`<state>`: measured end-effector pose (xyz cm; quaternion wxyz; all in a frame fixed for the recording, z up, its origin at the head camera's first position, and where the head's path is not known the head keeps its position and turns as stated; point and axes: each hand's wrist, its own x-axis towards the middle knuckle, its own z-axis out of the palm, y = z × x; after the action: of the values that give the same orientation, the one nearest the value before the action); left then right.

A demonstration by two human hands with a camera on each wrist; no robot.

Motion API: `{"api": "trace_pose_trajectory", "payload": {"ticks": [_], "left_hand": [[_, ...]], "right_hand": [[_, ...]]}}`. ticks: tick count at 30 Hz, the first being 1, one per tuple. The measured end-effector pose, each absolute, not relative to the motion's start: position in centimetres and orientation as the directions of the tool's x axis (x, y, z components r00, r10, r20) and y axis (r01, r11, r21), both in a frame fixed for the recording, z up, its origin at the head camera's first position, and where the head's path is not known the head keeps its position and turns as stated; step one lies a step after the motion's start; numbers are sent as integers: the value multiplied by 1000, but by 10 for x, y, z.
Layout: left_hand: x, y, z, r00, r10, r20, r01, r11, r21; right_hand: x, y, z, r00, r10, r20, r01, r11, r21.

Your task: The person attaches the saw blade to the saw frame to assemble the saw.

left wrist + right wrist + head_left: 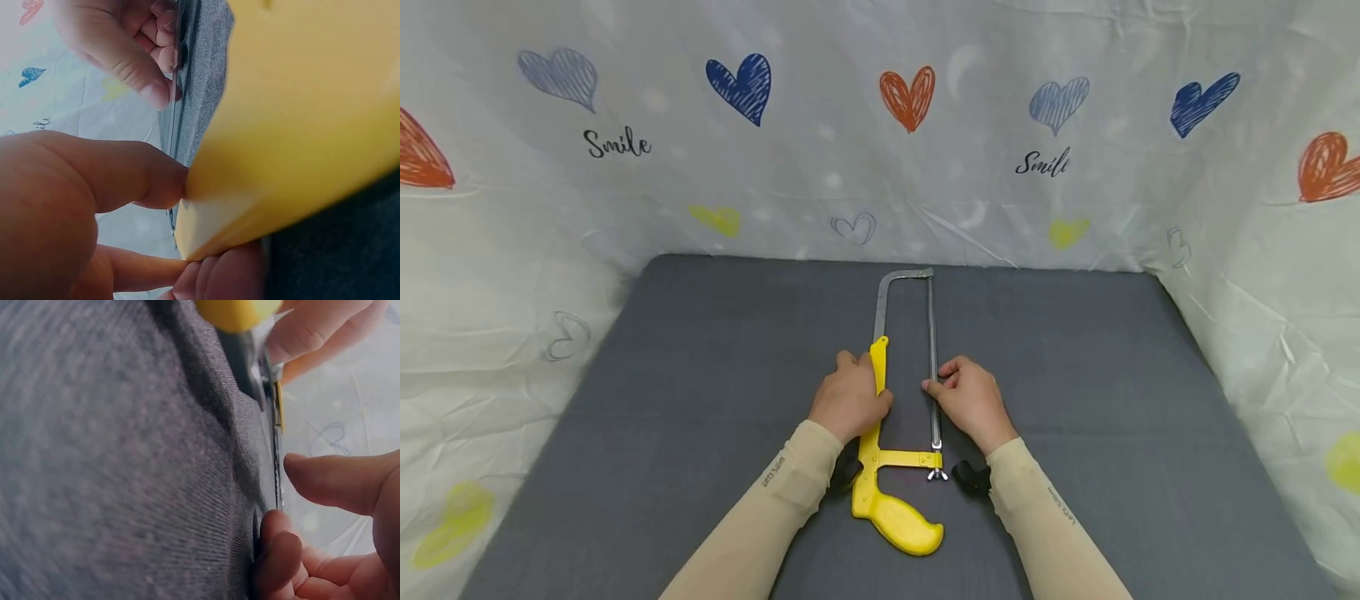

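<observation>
A hacksaw (901, 523) with a yellow handle and a curved metal frame lies on the dark grey surface. Its thin blade (932, 333) runs along the right side, with a wing nut (937, 475) at the near end. My left hand (850, 398) grips the yellow part of the frame, its thumb and fingers on either side in the left wrist view. At the blade, my right hand (973, 402) has its thumb over the metal and curled fingers on the far side. The right wrist view shows a small gap between thumb and fingertips (278, 550); exact contact is unclear.
The grey cloth-covered table (715, 333) spreads around the saw. A pale curtain (820, 167) printed with hearts closes off the back and both sides. Dark wrist devices (972, 479) sit under both beige sleeves.
</observation>
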<state>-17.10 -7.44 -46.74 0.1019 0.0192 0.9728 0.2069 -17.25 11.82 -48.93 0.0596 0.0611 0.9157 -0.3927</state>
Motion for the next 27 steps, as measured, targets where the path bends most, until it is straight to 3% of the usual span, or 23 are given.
{"api": "trace_pose_trajectory", "payload": {"ticks": [12,20,27], "left_hand": [[-143,-79,-467,-979,99,-178,15,906,424],[-115,-88,-471,-975,130,-180,25,869,494],[-106,-94,-471,-968,150,-203,19,845,534]], "right_hand": [[-153,121,-488,-989,58,-139,140,693,-707],[-119,127,-486,-997,5,-71,49,763,-644],[-89,134,-482,-996,-5,-88,50,786,-616]]}}
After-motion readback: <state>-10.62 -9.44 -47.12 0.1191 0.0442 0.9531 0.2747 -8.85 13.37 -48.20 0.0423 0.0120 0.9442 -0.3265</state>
